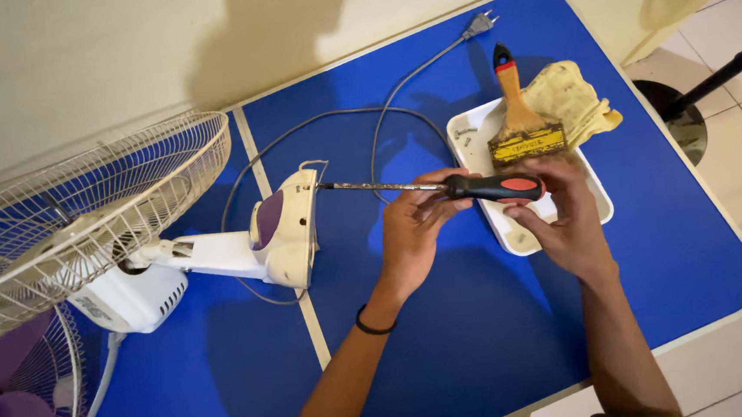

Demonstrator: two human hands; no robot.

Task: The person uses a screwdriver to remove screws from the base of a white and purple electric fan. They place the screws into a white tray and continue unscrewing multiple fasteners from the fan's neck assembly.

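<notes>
- Blue laminate covers the folding table (500,313), with a pale seam running down it just left of the middle.
- A white and purple electric fan (217,245) lies on its side across that seam, its wire guard (67,212) hanging off the left edge and its base (285,227) turned toward the person.
- A long screwdriver (439,186) lies level above the table, its tip meeting the upper rim of the fan base.
- The left hand (412,236) has its fingers curled loosely around the metal shaft, just ahead of the handle; a dark band sits on that wrist.
- The right hand (563,221) is closed around the black and red handle, thumb underneath and fingertips on top.
- Behind the right hand sits a white rectangular tray (512,233), holding a wide paintbrush (521,119) with a wooden handle and a crumpled yellow cloth (572,99) that spills over the tray's far edge.
- The fan's grey power cord (382,116) loops over the table, and its plug (480,25) rests near the far edge by the wall.
- To the right, past the table, a black stand (710,80) rests on a tiled floor.
</notes>
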